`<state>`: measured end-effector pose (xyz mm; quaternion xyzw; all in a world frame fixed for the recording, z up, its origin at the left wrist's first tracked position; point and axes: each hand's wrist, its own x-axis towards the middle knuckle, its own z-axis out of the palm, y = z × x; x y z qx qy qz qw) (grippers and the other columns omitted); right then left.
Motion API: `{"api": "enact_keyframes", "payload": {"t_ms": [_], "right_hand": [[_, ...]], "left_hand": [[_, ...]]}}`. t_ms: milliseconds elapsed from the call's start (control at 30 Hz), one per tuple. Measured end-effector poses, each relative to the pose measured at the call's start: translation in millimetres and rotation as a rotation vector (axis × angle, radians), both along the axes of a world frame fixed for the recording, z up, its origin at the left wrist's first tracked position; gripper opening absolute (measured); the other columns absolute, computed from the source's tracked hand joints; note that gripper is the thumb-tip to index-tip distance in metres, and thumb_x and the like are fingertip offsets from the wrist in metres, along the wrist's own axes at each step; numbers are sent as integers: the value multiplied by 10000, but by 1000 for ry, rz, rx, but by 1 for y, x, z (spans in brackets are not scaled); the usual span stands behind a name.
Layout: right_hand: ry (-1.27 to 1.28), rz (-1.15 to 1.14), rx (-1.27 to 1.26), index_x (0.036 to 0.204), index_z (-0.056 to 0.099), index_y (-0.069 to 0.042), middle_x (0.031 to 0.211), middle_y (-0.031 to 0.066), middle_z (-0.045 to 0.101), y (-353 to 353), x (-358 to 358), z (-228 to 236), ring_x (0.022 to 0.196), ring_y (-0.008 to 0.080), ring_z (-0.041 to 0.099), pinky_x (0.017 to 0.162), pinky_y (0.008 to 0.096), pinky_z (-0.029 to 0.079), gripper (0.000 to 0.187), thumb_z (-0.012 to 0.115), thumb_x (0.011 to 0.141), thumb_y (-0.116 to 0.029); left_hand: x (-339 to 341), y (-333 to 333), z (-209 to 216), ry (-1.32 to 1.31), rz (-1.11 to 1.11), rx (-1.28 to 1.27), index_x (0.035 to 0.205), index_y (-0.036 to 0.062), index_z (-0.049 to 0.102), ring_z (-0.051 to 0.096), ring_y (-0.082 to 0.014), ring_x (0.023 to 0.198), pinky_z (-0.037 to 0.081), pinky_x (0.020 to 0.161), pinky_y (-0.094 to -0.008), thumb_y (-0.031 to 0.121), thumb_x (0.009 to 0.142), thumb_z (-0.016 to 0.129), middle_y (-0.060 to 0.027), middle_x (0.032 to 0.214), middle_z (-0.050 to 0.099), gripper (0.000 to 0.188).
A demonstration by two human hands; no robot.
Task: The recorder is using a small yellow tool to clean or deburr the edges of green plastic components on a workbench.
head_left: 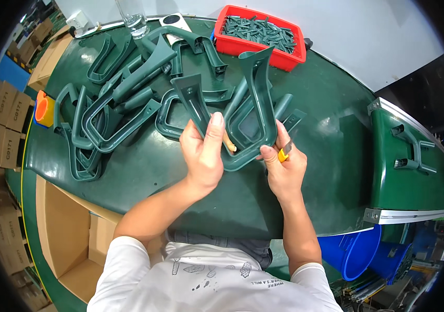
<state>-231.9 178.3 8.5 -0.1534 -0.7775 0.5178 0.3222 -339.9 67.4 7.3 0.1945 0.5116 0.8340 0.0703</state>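
Note:
Between my hands, above the table, is a dark green U-shaped plastic bracket (242, 159) with flared ends pointing away from me. My left hand (204, 153) is closed around its left arm, thumb on top. On the right corner of the bracket rests my right hand (286, 166), its fingers closed on the part and on a small yellow-handled knife (284, 153) whose short blade sticks up. Behind the held piece lie several more green brackets (162, 112), partly hidden by it. A larger heap of the same brackets (97, 130) spreads to the left.
A red bin (297, 49) of small green strips stands at the back. At the far left are an orange tape roll (45, 110) and a drinking glass (136, 26). An open carton (66, 229) sits below left. On the right, a green conveyor (388, 182) carries one bracket above blue bins (352, 255).

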Motion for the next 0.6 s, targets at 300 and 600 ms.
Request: {"api": "enact_keyframes", "payload": {"t_ms": [300,600], "right_hand": [[-7,-153,-369,1126,570,61,867,66,674,-14,-9,10,664,75,589,552,220,498,248,562,924,-82],[-307,-87,-464,910,651,11,694,50,635,8,-3,27,531,59,531,457,187,371,237,662,871,-222]], "left_hand": [[30,-6,-5,273,18,54,852,4,480,402,-127,590,357,546,-290,114,942,500,-57,709,475,143],[8,-16,-18,763,-62,-25,906,9,385,407,-167,570,356,536,-313,83,910,472,-79,683,411,114]]}}
